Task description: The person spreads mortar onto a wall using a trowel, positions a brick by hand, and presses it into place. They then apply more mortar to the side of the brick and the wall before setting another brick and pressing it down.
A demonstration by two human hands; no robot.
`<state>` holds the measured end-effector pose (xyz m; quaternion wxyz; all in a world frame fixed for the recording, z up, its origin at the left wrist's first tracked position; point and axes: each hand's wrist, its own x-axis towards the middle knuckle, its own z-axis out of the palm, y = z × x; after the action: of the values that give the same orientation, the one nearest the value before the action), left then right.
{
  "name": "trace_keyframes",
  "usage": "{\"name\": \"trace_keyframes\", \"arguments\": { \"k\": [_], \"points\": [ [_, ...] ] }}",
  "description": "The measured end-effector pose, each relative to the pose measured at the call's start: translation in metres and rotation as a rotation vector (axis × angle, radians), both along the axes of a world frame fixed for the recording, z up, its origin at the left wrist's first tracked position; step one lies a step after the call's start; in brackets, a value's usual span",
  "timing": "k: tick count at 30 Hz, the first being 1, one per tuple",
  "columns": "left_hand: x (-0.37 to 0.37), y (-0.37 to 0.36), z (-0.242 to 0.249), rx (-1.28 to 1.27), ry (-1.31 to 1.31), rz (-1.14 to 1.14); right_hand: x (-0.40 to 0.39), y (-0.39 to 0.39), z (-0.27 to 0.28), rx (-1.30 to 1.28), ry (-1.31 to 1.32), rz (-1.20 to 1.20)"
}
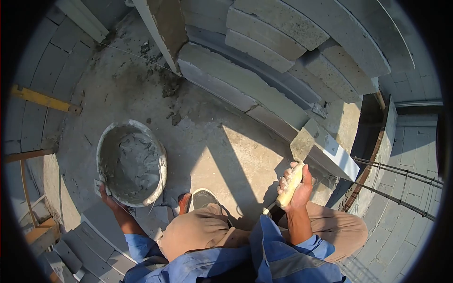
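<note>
My right hand (295,186) is closed around the pale handle of a trowel (291,185). The trowel's greyish blade (302,144) is up against the near end of a low row of light-grey blocks (236,85). To the left, my left hand (106,192) is at the rim of a round bucket (163,162), its mortar-smeared fingers bent over the edge. Wet grey mortar (134,160) lies inside the bucket and coats its wall. The underside of the left fingers is hidden.
Stacked grey blocks (269,35) stand behind the row. Steel reinforcing bars (401,172) stick out at the right. A yellow bar (45,100) lies at the left. Mortar crumbs (170,87) dot the concrete floor (188,137). A thin string crosses near the top.
</note>
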<state>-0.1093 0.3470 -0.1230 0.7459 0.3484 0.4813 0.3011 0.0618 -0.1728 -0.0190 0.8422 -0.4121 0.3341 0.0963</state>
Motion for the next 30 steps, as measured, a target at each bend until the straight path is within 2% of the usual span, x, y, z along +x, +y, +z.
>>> {"name": "trace_keyframes", "arguments": {
  "k": [4,7,12,15,17,20,21,22,24,27,30],
  "points": [
    [-0.005,0.007,-0.009,0.029,0.001,0.026,0.027,0.051,-0.002,0.123,0.004,0.126],
    [-0.005,0.005,-0.010,0.022,-0.005,0.017,0.053,0.103,-0.003,0.011,-0.003,0.269],
    [0.002,-0.001,-0.001,-0.032,0.062,0.090,0.103,0.191,-0.010,0.157,-0.079,0.420],
    [-0.002,0.001,-0.002,-0.017,0.039,0.005,0.123,0.231,-0.005,0.114,-0.075,0.533],
    [0.008,-0.011,0.014,0.015,0.114,-0.038,0.123,0.239,0.006,0.027,-0.064,0.613],
    [0.017,-0.023,0.030,0.060,0.176,-0.140,0.111,0.213,-0.007,-0.060,-0.149,0.691],
    [0.021,-0.028,0.036,0.067,0.202,-0.113,0.105,0.199,-0.007,-0.075,-0.149,0.678],
    [0.020,-0.032,0.038,0.078,0.232,-0.078,0.096,0.176,-0.002,-0.173,-0.163,0.673],
    [0.005,-0.023,0.026,0.131,0.201,-0.165,0.080,0.130,0.009,-0.398,-0.142,0.689],
    [0.009,-0.027,0.031,0.167,0.241,-0.178,0.052,0.058,0.024,-0.352,0.025,0.531],
    [0.017,-0.033,0.038,0.127,0.243,-0.139,0.024,-0.008,0.029,-0.370,0.076,0.345]
  ]
}}
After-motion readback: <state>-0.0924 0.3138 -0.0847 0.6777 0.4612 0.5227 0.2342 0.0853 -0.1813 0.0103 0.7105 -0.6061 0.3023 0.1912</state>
